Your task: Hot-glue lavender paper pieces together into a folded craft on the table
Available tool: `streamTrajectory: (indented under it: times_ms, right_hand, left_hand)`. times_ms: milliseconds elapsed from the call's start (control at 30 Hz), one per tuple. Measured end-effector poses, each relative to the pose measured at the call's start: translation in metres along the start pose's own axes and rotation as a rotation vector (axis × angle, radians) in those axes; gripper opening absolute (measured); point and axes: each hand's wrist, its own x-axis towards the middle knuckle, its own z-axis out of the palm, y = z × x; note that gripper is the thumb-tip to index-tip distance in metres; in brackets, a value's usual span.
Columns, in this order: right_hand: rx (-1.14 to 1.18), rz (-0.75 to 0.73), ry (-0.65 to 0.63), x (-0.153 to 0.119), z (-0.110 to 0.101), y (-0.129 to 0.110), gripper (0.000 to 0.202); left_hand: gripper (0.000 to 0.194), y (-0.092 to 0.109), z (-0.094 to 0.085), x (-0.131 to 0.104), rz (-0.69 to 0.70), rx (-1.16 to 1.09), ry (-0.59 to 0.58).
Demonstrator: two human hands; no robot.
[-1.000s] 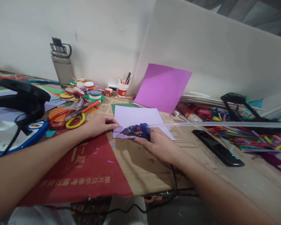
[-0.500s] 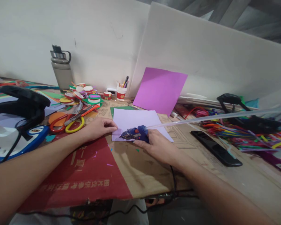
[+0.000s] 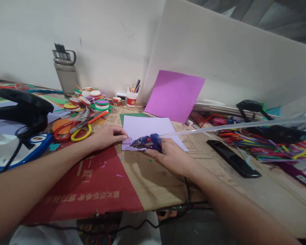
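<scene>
Meanwhile, scissors [image 3: 72, 129] lie left of the left hand [image 3: 107, 135], whose grip pinches a lilac sheet's [image 3: 148, 126] near corner on the counter [image 3: 153, 183]; just right, the right hand [image 3: 169, 156] grips a glue gun [image 3: 147, 142], nozzle over that corner.

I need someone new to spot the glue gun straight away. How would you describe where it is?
Start at the flattened brown cardboard sheet covering the desk, then find the pale lilac paper sheet at its middle. On that sheet's near edge, the right hand holds the blue hot glue gun: the only tool with a long clear glue stick trailing rightward and a small red light.
</scene>
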Motion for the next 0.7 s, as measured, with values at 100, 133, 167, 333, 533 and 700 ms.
streamTrajectory:
  times_ms: [100, 133, 167, 333, 533, 700]
  right_hand:
    - [0.000, 0.020, 0.000, 0.000, -0.001, -0.001, 0.032]
    - [0.003, 0.025, -0.008, 0.000, -0.002, -0.002, 0.031]
    - [0.009, 0.026, -0.016, 0.000, -0.002, -0.003, 0.030]
    - [0.045, 0.032, -0.006, 0.002, 0.001, -0.004, 0.031]
    - [0.271, 0.053, -0.013, 0.006, -0.003, 0.007, 0.026]
    - [0.524, 0.163, -0.020, 0.011, -0.016, 0.024, 0.034]
  left_hand:
    - [0.030, 0.004, -0.001, 0.000, -0.024, 0.036, 0.009]
    - [0.029, 0.004, -0.001, 0.000, -0.027, 0.037, 0.008]
    - [0.029, 0.003, -0.001, 0.000, -0.023, 0.032, 0.003]
    - [0.031, 0.001, -0.001, 0.001, 0.016, 0.013, -0.020]
    - [0.034, 0.005, -0.004, -0.001, 0.023, 0.029, -0.032]
    - [0.034, 0.002, -0.004, -0.002, 0.041, 0.046, -0.056]
